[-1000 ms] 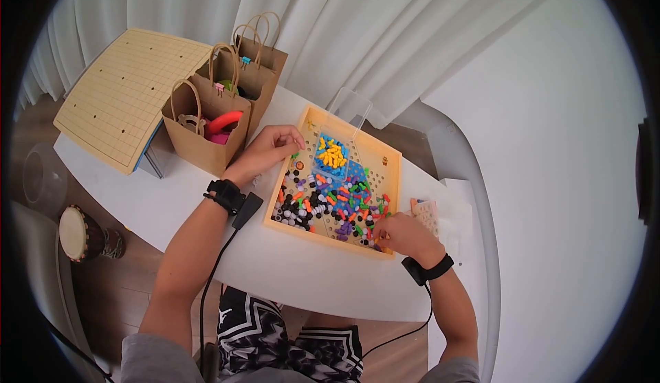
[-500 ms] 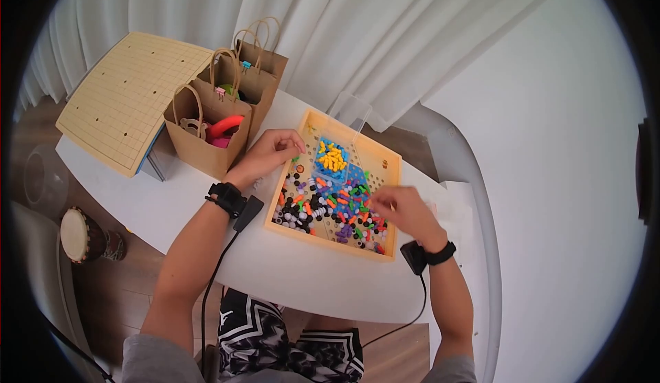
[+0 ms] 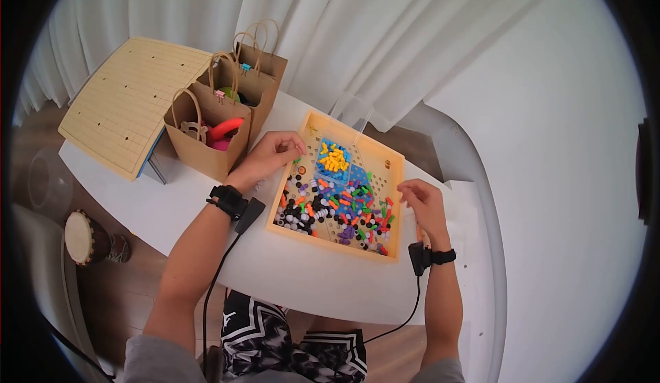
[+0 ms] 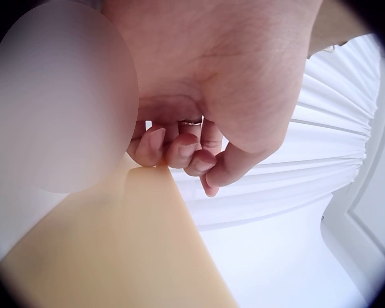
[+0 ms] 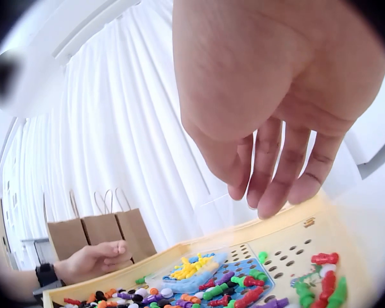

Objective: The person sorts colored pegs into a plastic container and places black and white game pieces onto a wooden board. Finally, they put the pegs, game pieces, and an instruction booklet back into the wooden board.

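Left hand (image 3: 270,155) and right hand (image 3: 426,205), both loose and empty, flank a tray (image 3: 323,240) of pegs (image 3: 348,232); its mark (image 3: 387,164) is illegible.

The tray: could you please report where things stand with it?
Left hand at left rim of tray. Right hand by right rim, visibly empty. Pegs loose in tray, yellow ones in box. Nothing seen in the way.

A shallow wooden tray (image 3: 333,245) lies flat; mixed coloured pegs (image 3: 346,233) are strewn loose across its near half. A clear box (image 3: 331,179), heaped with yellow pegs (image 3: 334,157) over blue, sits inside its far half.
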